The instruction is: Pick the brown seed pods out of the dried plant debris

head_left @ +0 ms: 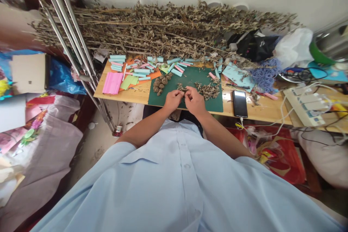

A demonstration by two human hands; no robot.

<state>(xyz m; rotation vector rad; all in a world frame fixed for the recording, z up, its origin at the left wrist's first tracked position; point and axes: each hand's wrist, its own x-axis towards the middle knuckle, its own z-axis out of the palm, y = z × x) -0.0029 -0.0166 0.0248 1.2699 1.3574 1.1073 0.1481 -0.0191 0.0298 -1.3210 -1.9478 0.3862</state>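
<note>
Over the dark green mat (168, 94), my left hand (174, 101) and my right hand (195, 101) meet with fingertips pinched together. A small bit of dried leaves (182, 87) shows at the fingertips of both hands; part of it is hidden by the fingers. Left of my hands, several brown balls of rolled dried leaf (161, 84) lie clustered on the mat. To the right of my right hand spreads a loose heap of crumbled dried leaves (208, 90).
Rolled blue and pink paper tubes (143, 70) and a pink paper stack (112, 83) lie at left. Long dried plant stalks (152, 25) line the back. A phone (240, 104) on a cable, blue yarn (266, 74) and a power strip (304, 105) are at right. A metal tripod (73, 40) stands left.
</note>
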